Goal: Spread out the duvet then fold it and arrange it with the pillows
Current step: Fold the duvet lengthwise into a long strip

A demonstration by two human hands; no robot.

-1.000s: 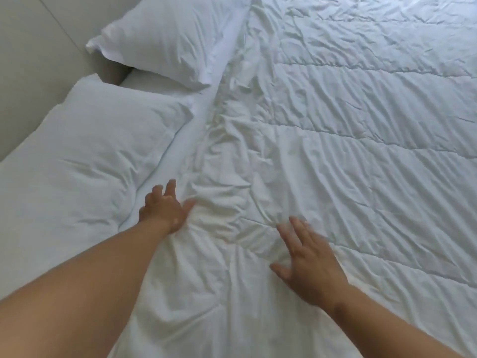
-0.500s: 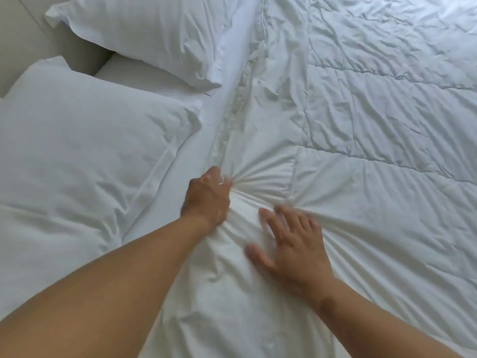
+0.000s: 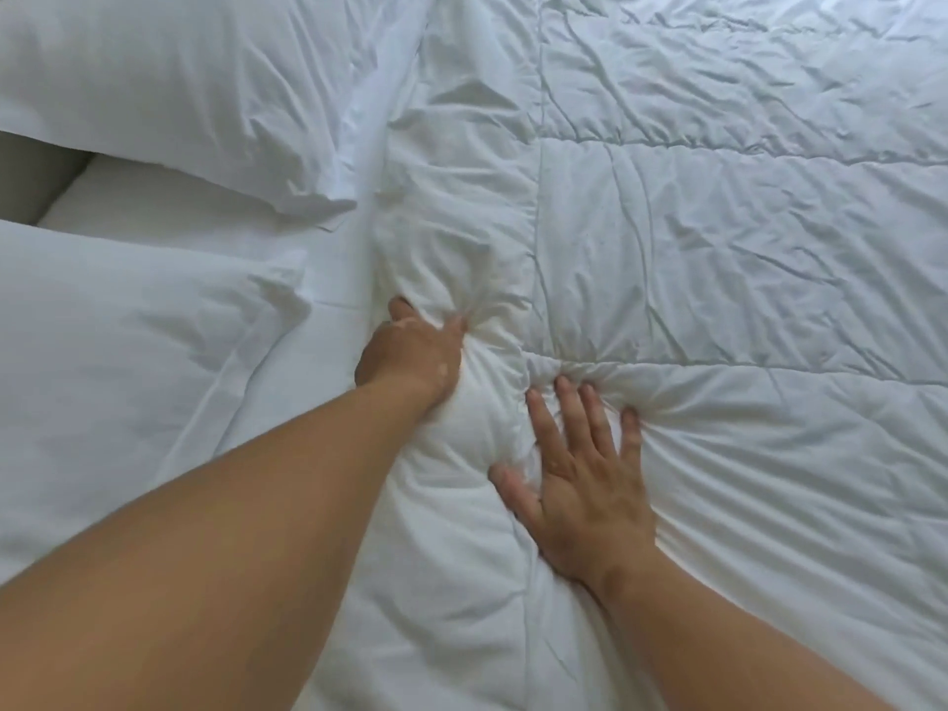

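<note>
left hand (image 3: 410, 351) has a fistful of the white quilted duvet (image 3: 718, 248) bunched at its edge beside the two pillows (image 3: 128, 351), right hand (image 3: 585, 484) just pressing flat on it, fingers spread

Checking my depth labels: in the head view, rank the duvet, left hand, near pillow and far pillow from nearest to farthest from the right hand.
1. duvet: under the right hand, touching.
2. left hand: just left, gripping the duvet.
3. near pillow: lower left.
4. far pillow: upper left.
</note>
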